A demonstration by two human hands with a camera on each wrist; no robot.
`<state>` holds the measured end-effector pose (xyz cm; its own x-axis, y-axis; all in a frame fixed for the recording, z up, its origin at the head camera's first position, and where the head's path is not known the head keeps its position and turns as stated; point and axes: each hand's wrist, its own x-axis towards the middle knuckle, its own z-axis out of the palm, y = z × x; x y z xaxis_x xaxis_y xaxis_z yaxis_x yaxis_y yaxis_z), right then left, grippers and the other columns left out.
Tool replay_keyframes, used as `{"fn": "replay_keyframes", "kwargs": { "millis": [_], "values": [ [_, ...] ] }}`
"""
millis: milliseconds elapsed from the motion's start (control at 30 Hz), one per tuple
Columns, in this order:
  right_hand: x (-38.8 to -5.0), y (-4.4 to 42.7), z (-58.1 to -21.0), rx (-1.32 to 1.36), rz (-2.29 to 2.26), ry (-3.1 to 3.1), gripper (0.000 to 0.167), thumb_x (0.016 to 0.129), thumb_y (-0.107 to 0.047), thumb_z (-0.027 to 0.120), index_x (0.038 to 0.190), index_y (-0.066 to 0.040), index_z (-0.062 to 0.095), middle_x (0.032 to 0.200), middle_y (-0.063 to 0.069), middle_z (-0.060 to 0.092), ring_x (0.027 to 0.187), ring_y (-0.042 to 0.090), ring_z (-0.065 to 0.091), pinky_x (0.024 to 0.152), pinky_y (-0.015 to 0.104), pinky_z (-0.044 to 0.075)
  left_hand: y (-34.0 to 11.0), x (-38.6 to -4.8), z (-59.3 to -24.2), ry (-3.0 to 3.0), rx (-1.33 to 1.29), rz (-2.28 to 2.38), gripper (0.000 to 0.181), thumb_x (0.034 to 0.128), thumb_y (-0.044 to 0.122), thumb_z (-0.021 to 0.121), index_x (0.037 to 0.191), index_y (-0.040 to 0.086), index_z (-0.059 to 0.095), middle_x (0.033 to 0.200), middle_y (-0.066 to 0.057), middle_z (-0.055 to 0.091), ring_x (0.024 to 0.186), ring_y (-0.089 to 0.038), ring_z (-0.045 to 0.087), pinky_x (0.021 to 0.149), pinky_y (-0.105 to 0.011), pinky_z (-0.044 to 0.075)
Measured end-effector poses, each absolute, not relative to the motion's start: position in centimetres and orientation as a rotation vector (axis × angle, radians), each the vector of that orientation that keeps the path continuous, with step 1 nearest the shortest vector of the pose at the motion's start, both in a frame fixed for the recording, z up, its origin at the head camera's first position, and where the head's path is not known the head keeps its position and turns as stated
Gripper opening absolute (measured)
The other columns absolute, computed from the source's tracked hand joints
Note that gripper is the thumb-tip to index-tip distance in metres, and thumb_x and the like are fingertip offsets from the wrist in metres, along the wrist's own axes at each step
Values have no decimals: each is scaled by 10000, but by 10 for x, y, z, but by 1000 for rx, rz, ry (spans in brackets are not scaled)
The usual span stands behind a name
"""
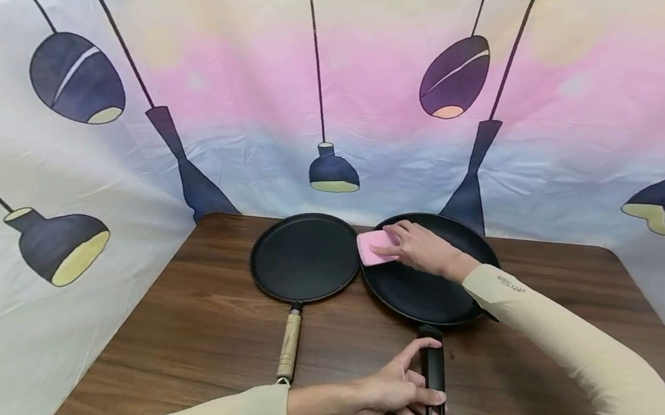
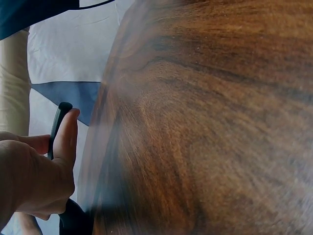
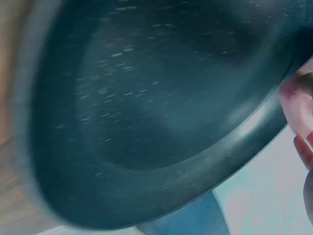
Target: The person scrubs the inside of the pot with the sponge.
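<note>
A deep black frying pan [image 1: 421, 296] stands at the back right of the table, its black handle [image 1: 434, 370] pointing toward me. My left hand [image 1: 390, 389] holds that handle between thumb and fingers; the left wrist view shows the hand [image 2: 36, 171] around the handle [image 2: 58, 120] from the side. A pink sponge [image 1: 369, 249] is pinched in my right hand [image 1: 429, 249], at the pan's left rim. In the right wrist view, small pale specks dot the pan's inside [image 3: 161, 112], and the sponge [image 3: 296, 110] is at its edge, partly cut off.
Left of the frying pan lies a flat black pan [image 1: 305, 259] with a wooden handle [image 1: 289, 346], their rims close together. Both rest on a brown wooden table [image 1: 195, 335]. Behind it hangs a cloth backdrop [image 1: 247, 88] printed with lamps.
</note>
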<state>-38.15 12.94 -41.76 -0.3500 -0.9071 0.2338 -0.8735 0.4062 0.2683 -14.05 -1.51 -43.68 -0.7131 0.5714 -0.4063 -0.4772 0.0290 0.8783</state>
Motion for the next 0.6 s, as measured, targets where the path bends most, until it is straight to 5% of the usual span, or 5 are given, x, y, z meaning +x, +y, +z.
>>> {"fn": "replay_keyframes", "kwargs": {
  "millis": [333, 600],
  "values": [
    [-397, 130, -431, 1512, -294, -2214, 607, 935, -12, 710, 1425, -355, 602, 1262, 173, 596, 1082, 343, 566, 912, 450, 551, -18, -140, -439, 1544, 96, 1790, 683, 970, -16, 653, 1464, 350, 355, 1021, -198, 744, 980, -479, 725, 706, -476, 649],
    [-412, 154, -425, 993, -509, -2464, 455, 979, 7, 599, 1302, -298, 694, 1116, 203, 562, 1007, 377, 552, 832, 469, 541, -18, -140, -437, 1534, 103, 1770, 696, 977, 17, 661, 1486, 361, 335, 1025, -162, 734, 980, -434, 740, 615, -319, 642]
  ]
}}
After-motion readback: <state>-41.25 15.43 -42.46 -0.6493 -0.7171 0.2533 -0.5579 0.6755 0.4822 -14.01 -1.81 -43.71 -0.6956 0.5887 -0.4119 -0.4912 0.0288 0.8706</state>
